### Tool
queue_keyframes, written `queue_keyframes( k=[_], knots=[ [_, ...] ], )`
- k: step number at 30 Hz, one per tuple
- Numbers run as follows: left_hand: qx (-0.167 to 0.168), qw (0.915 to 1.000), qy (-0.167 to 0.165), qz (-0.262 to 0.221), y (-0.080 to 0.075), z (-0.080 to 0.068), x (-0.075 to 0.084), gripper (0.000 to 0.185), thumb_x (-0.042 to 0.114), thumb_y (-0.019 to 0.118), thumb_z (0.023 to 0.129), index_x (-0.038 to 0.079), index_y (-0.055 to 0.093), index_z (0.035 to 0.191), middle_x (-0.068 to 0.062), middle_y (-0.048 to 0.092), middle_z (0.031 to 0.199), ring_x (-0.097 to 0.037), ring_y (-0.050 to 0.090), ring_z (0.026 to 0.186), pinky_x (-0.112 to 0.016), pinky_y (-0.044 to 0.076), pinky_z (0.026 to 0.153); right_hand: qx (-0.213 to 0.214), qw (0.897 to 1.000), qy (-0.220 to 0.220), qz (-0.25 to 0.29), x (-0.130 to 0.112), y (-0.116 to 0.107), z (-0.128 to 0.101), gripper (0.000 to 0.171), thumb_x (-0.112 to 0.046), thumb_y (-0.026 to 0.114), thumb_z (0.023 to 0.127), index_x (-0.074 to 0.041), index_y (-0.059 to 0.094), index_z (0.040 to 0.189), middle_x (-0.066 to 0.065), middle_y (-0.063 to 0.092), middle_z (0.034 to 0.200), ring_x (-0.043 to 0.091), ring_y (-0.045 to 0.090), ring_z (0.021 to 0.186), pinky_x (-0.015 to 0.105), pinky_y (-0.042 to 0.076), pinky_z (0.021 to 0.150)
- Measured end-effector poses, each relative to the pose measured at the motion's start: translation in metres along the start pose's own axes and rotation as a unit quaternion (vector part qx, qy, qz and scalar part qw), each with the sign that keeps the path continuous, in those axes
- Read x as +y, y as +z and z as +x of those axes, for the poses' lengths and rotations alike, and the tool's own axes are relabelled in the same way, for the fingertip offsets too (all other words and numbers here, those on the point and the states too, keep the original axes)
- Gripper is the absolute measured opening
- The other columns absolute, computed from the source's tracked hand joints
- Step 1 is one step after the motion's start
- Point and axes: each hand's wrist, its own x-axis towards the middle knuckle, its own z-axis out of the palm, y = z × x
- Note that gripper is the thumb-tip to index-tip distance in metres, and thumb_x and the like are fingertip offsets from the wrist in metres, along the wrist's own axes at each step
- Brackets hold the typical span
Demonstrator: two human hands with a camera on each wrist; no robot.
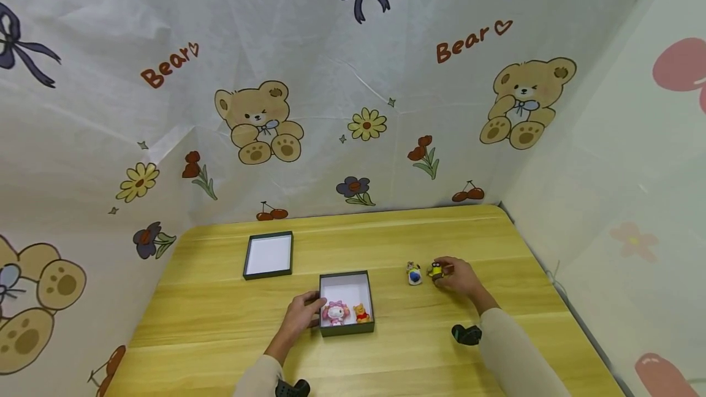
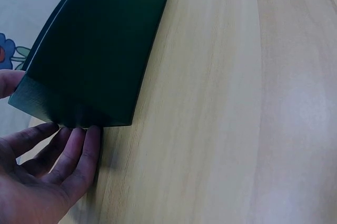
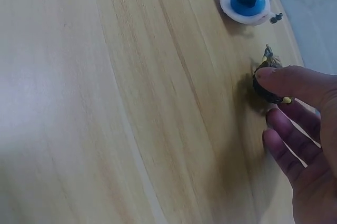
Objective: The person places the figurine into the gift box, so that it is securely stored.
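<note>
Nearest, the left hand (image 1: 300,316) rests straight fingers against the dark box (image 1: 347,302), while at two o'clock the right hand (image 1: 460,277) pinches a small yellow figure (image 1: 436,271) beside the blue-and-white toy (image 1: 414,274).

A wooden table (image 1: 220,317) carries a dark box (image 1: 347,328), its lid (image 1: 268,255) and two small figurines (image 1: 414,274).
</note>
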Motion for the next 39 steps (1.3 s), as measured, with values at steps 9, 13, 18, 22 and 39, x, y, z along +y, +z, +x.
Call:
queue_keyframes(
  k=[9,13,18,22,39],
  knots=[
    [0.003,0.9999,0.002,0.009,0.0,0.001,-0.001,0.06,0.026,0.059,0.096,-0.017,0.042,0.135,-0.028,0.056,0.122,-0.03,0.063,0.101,-0.04,0.056,0.082,0.018,0.999,0.025,0.027,0.0,-0.001,-0.006,0.051,-0.006,0.076,0.079,0.004,0.057,0.125,0.02,0.061,0.113,0.035,0.059,0.101,0.049,0.051,0.084],
    [0.002,1.0,0.002,0.006,0.0,0.002,-0.003,0.06,0.026,0.059,0.096,-0.017,0.042,0.134,-0.028,0.056,0.122,-0.03,0.063,0.1,-0.039,0.056,0.081,0.022,0.999,0.024,0.036,-0.004,-0.001,-0.009,0.05,-0.009,0.076,0.08,0.003,0.057,0.125,0.021,0.06,0.116,0.037,0.058,0.103,0.05,0.051,0.084],
    [0.002,1.0,0.004,0.008,0.0,0.003,-0.004,0.06,0.026,0.059,0.096,-0.018,0.042,0.134,-0.029,0.056,0.122,-0.03,0.063,0.099,-0.038,0.057,0.08,0.031,0.999,0.016,0.041,-0.01,-0.002,-0.012,0.049,-0.012,0.076,0.081,0.001,0.057,0.125,0.02,0.059,0.119,0.036,0.057,0.105,0.049,0.051,0.085],
    [0.002,1.0,0.003,0.008,0.0,0.003,-0.003,0.06,0.025,0.059,0.096,-0.018,0.042,0.134,-0.029,0.055,0.123,-0.03,0.063,0.1,-0.039,0.056,0.08,0.037,0.999,0.005,0.039,-0.016,-0.003,-0.013,0.051,-0.016,0.077,0.082,0.0,0.057,0.126,0.019,0.059,0.121,0.034,0.057,0.106,0.047,0.051,0.086],
    [0.009,0.9999,-0.004,0.011,0.001,0.003,-0.002,0.059,0.024,0.059,0.096,-0.017,0.042,0.134,-0.028,0.056,0.122,-0.03,0.061,0.104,-0.039,0.056,0.082,0.044,0.996,-0.037,0.068,-0.056,0.012,-0.017,0.051,-0.01,0.078,0.08,0.0,0.058,0.125,0.019,0.062,0.118,0.032,0.059,0.103,0.047,0.049,0.088]
  ],
)
